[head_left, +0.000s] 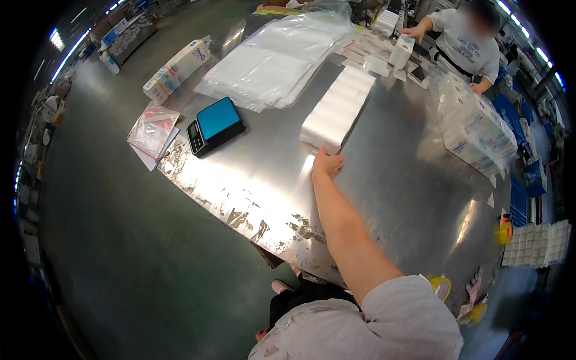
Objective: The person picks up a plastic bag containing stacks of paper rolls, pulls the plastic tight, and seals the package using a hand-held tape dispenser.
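Okay, right hand [328, 163] touches near end of long white folded-paper stack [339, 105] lying on shiny metal table [399, 186]; fingers partly hidden, can't tell if gripping. Left hand [261, 334] mostly hidden by light-grey shirt [336, 336], fingers unreadable. Clear plastic bag [445, 90], right, holds white-and-blue packs [471, 144], details blurred.
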### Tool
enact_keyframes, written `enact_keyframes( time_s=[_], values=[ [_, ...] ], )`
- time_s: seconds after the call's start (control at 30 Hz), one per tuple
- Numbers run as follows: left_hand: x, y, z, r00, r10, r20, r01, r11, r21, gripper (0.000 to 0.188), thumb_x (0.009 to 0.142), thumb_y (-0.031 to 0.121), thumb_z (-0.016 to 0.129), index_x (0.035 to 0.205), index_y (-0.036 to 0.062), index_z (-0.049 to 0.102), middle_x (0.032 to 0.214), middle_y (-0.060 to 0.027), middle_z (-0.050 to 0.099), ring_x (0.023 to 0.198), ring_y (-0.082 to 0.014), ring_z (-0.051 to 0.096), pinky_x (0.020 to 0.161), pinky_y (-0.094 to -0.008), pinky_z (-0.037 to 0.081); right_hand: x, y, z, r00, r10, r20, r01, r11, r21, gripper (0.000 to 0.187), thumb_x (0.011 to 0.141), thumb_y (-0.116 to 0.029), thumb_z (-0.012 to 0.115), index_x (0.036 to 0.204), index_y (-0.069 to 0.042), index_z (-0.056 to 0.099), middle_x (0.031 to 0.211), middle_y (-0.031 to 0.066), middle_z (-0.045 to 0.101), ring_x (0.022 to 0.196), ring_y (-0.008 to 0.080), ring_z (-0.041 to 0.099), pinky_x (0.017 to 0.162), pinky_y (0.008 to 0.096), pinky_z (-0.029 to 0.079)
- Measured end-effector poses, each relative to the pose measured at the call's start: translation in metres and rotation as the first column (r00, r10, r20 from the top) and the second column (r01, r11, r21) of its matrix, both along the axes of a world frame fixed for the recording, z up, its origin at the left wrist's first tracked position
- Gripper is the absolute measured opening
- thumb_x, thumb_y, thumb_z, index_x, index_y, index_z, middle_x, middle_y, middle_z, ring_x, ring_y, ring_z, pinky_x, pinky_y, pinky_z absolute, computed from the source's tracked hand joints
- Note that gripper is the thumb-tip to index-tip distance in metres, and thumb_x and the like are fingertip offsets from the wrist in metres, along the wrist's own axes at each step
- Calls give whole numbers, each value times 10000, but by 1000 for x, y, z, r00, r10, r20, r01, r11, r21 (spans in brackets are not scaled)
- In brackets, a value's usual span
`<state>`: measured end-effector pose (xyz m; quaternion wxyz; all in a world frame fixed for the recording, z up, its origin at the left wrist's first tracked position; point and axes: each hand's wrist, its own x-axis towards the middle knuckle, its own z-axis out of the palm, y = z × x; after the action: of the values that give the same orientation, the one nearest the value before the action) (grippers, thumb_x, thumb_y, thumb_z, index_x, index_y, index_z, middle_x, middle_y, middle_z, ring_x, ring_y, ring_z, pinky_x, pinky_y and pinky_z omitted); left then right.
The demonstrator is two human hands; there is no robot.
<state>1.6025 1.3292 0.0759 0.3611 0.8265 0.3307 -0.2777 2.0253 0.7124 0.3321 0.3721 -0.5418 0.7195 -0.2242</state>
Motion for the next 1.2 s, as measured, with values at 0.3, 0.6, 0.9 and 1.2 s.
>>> enact_keyframes(
  time_s=[0.3,0.6,0.9,1.2],
  values=[
    [77,-55,9,994,-90,64,90,996,-5,154,688,101,612,712,-50,635,545,-89,551,550,-112,483,504,-321,413,8,-39,-45,959,27,282,-88,974,207,267,804,-219,545,932,12,582,912,168,581,831,333,593,721,419,484],
    [107,-49,52,990,-142,25,143,984,-105,188,763,155,593,813,-21,636,685,-111,632,626,-163,582,574,-314,474,-99,-16,8,696,121,708,-512,774,372,114,781,-80,588,726,-3,525,723,112,591,568,169,583,478,257,506],
    [274,-284,304,836,-219,503,457,786,-417,248,904,177,537,1061,-13,566,931,-73,607,825,-119,553,743,-244,445,-279,40,94,-200,738,644,-794,-507,334,223,872,-178,538,836,26,620,778,54,651,666,126,621,641,259,495],
    [245,-379,330,286,-725,626,901,425,81,577,821,250,620,1235,-76,386,1058,-277,531,972,-415,526,809,-434,423,-205,23,78,16,856,-517,-952,-146,-270,671,898,-479,403,1368,-16,282,1440,131,254,1343,241,208,1095,426,119]
  ],
)
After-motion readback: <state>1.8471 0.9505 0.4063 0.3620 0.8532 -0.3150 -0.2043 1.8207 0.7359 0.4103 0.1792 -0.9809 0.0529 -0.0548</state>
